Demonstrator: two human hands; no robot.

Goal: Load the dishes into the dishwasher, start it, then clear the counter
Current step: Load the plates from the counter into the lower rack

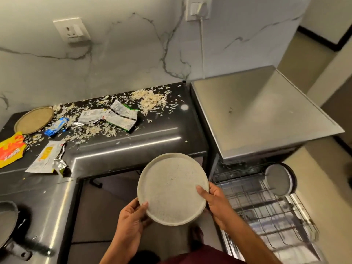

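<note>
At the far left a dark pan (pixel 7 223) sits on the black table (pixel 118 149), with a yellow-orange wrapper (pixel 11 148) and a tan round plate (pixel 34 120) farther back. Torn foil packets (pixel 112 117) and pale scattered flakes (pixel 150 99) litter the table's middle. In front of the table, the left hand (pixel 131 218) grips the lower left rim of a speckled white plate (pixel 173 189), thumb on top; the right hand (pixel 213 199) holds its right rim the same way. To the right, the dishwasher (pixel 257 115) stands open, its wire rack (pixel 262 202) pulled out, a grey plate (pixel 278 180) standing on edge at the rack's back.
</note>
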